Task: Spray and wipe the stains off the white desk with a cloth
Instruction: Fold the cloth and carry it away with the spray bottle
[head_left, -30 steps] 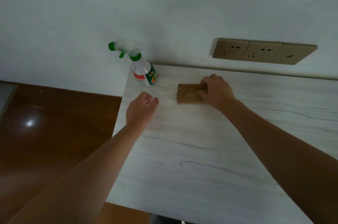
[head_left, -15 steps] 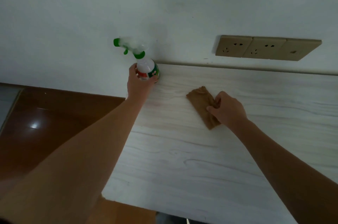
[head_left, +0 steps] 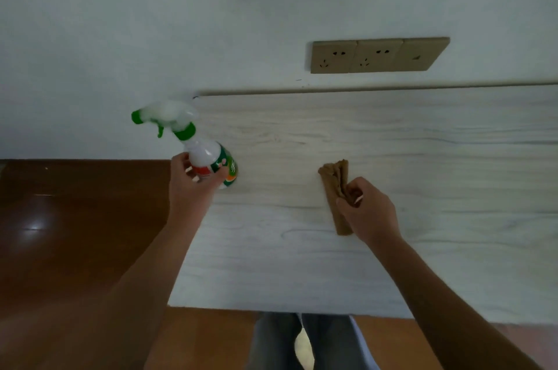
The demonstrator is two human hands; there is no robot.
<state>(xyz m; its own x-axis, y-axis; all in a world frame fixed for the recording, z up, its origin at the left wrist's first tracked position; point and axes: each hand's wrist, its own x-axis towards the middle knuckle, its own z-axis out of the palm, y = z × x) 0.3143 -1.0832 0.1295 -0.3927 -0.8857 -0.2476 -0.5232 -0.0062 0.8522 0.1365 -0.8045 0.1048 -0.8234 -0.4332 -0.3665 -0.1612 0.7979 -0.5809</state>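
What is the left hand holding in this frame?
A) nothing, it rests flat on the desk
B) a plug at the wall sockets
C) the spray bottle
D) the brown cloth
C: the left hand is wrapped round the spray bottle, while the right hand grips the cloth.

There is one spray bottle [head_left: 211, 155]. It has one green nozzle tip, one green trigger and one green collar.

There is one brown cloth [head_left: 335, 188].

There is one white desk [head_left: 392, 158].

There are two hands, one left hand [head_left: 193, 191] and one right hand [head_left: 370, 212]. There are two bare arms too.

On the wall [head_left: 151, 22] there is one row of tan plates [head_left: 377, 55]. The row has three plates side by side. Two of them have plug holes, and the third has one small mark.

Below the desk edge there are two legs in grey trousers [head_left: 302, 342].

There is one brown wooden floor [head_left: 60, 233].
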